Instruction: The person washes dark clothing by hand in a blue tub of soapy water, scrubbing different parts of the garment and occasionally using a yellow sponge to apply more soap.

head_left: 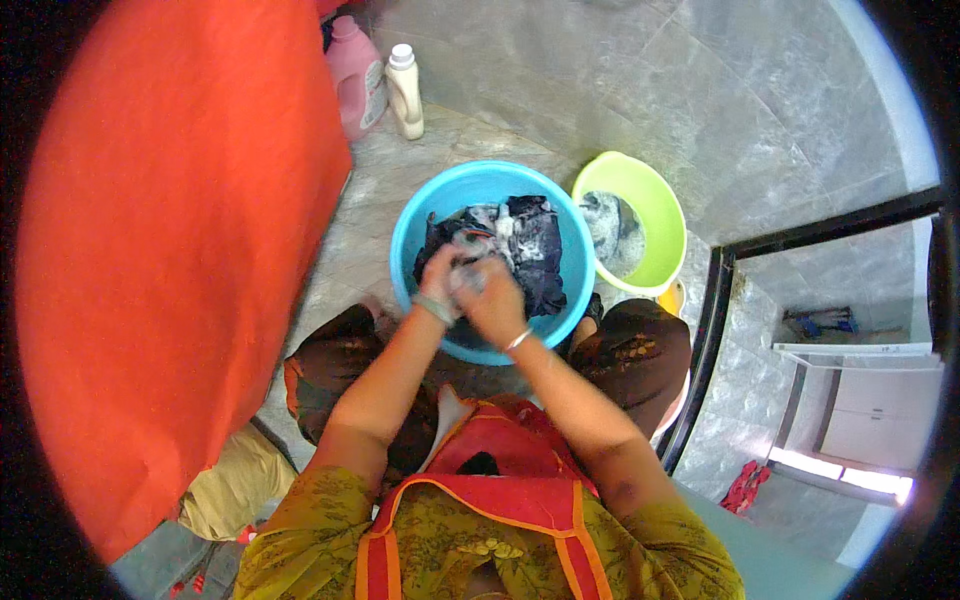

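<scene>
A blue basin [405, 215] stands on the floor in front of me with dark, wet clothes [538, 255] in it, streaked with white suds. Over its near left part, my left hand [440, 275] and my right hand [494, 303] come together, blurred by motion. Both look closed around a soapy bit of a dark garment [466, 282] between them; the fingers' exact hold is smeared. Touching the basin's right side is a lime-green basin [662, 215] with foamy water and a soaked greyish cloth [605, 225].
A pink jug [357, 80] and a cream bottle with a white cap [405, 95] stand near the wall. Large orange-red fabric [190, 220] hangs at left. My knees flank the blue basin. A dark door frame [712, 310] runs along the right, with a white cabinet [870, 410] beyond.
</scene>
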